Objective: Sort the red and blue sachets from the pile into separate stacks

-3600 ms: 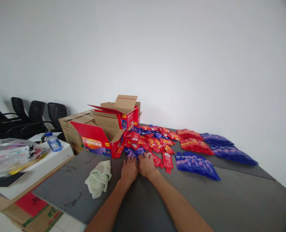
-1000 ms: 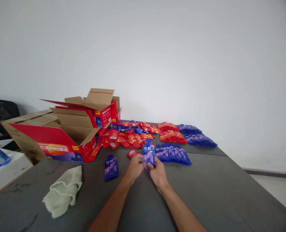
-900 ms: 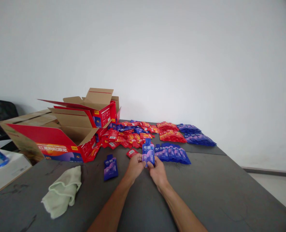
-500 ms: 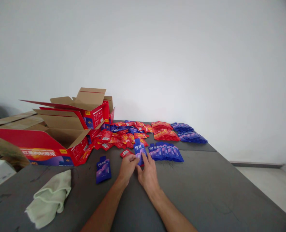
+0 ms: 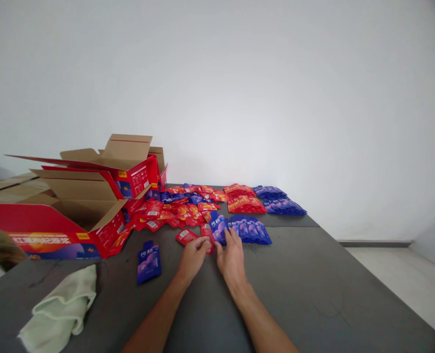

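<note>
My right hand (image 5: 232,257) has its fingers on a blue spouted pouch (image 5: 218,227), thumb at the lower edge and fingertips on its right side. The pouch lies tilted at the left end of a fanned row of blue pouches (image 5: 252,230). My left hand (image 5: 193,259) is closed, thumb and fingertips together, at the lower left edge of a red pouch (image 5: 206,231). Whether it grips that pouch is hidden. Another red pouch (image 5: 186,236) lies just beyond my left hand. A single blue pouch (image 5: 149,263) rests apart, to the left.
Open red cartons (image 5: 107,233) stand at the left. A mixed heap of red and blue pouches (image 5: 181,211) lies beside them. Stacked red pouches (image 5: 245,203) and stacked blue pouches (image 5: 283,206) sit farther back. A pale green cloth (image 5: 61,309) lies at front left.
The blue pouch has shifted right against the row and my left hand has come off it. A red pouch that was mostly covered beneath it now shows. The view has shifted slightly.
</note>
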### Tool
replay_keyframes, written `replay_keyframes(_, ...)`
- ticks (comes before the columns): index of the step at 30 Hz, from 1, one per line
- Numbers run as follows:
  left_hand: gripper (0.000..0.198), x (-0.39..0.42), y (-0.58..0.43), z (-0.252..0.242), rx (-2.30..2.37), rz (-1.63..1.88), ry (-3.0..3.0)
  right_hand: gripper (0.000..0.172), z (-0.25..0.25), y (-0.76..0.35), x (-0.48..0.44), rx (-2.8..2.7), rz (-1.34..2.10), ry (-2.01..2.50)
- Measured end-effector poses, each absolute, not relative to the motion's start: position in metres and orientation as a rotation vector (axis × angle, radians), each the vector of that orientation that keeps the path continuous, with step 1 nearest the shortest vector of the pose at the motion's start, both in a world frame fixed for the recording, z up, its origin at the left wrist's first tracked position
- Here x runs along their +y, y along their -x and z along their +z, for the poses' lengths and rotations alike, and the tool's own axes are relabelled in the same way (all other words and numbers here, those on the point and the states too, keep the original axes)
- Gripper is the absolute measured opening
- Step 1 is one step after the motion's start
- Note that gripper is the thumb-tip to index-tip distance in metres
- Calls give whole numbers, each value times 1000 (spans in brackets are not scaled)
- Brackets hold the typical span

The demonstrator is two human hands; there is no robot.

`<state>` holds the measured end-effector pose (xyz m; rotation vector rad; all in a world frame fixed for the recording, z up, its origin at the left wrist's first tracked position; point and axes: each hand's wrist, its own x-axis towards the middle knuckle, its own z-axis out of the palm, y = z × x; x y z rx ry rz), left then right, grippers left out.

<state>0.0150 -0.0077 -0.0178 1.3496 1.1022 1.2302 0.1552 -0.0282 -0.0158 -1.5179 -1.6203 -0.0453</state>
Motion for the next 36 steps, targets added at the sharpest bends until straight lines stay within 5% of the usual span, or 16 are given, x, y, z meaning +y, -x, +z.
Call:
replay_keyframes(15,36,-7,-14,-27,1235,1202,-1482,45,-27,-256,9,-1325,-204,1809)
replay_keyframes(36,25,-14,-16,-30,1325,1144,-1823,47,-25,-243,-1,-1210,-274,2115)
